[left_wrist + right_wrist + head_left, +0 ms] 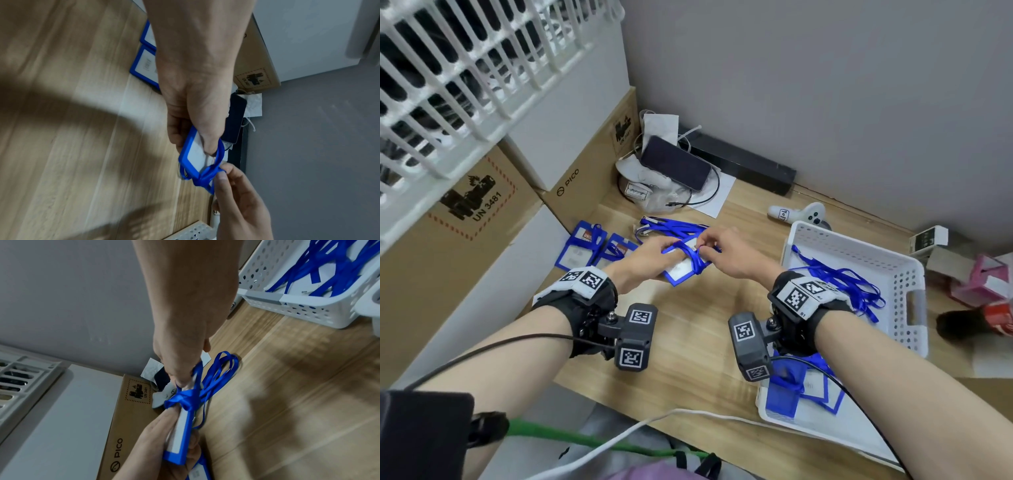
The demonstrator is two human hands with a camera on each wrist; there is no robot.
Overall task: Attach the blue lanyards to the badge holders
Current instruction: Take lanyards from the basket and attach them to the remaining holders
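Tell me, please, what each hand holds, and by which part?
Left hand grips the badge holder by its body; right hand pinches the blue lanyard at the holder's top.

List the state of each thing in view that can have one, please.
badge holder: held by left hand, lanyard wrapped round it
blue lanyard: pinched by right hand
phone: screen dark
white basket: holds loose lanyards
two badge holders: flat on desk

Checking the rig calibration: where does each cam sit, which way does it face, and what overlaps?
Head: on the head, looking down at the desk; both forearms and hands show.
Left wrist: looks along the left hand gripping the badge holder.
Right wrist: looks along the right hand pinching the blue lanyard.
All three share holder, lanyard and both hands.
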